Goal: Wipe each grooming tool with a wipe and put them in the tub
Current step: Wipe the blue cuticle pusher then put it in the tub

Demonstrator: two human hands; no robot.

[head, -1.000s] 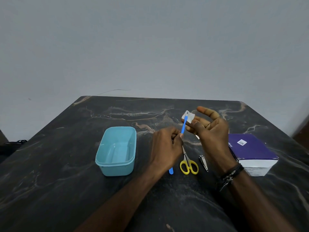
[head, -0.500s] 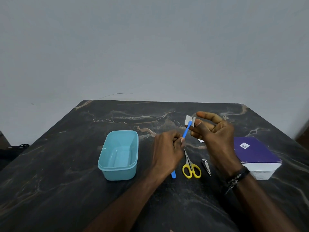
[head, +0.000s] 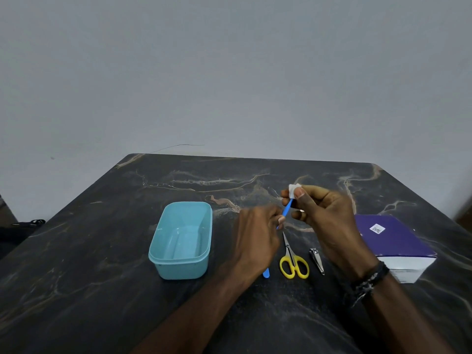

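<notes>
My left hand (head: 258,241) grips the lower shaft of a thin blue grooming tool (head: 286,210), whose lower end (head: 266,273) pokes out below the hand. My right hand (head: 324,221) pinches a small white wipe (head: 293,189) around the tool's upper tip. Both hands hover above the table. The light blue tub (head: 182,240) stands empty to the left of my hands. Yellow-handled scissors (head: 293,264) and a metal nail clipper (head: 316,260) lie on the table under my hands.
A purple and white box (head: 393,244) lies at the right, close to my right wrist. The dark marbled table (head: 102,290) ends at a grey wall at the back. A black object (head: 23,226) sits off the table's left edge.
My right hand's fingers were spread with the wipe resting against the tool's tip; they have now closed, pinching the wipe around the tip. The left hand stays on the shaft.
</notes>
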